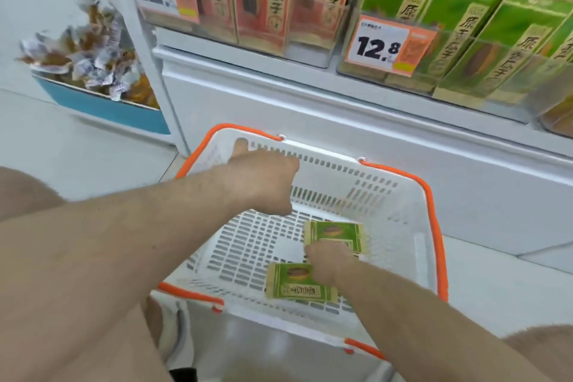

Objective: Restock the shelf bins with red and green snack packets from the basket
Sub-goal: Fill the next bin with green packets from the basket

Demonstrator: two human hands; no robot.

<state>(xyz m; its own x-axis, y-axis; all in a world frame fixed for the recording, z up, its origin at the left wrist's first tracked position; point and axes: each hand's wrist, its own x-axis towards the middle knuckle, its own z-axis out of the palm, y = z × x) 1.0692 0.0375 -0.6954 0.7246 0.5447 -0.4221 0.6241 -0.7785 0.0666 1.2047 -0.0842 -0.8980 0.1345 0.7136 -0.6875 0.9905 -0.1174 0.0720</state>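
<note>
Presently, two green packets lie flat on the basket (403,195) floor, lower centre of the frame: far packet (333,231), near packet (297,284). Right hand (331,260) reaches down between them, touching or covering both; fingers hidden, grip cannot be told. Left hand (263,183), fingers curled under, holds nothing visible. Risk: thin flat packets may slip from a pinch or snag the floor slots. Green bin (465,49), upper right, looks packed, so insertion may jam. Red bin (263,3) upper centre. Price tag (387,46) fronts the green bin.
</note>
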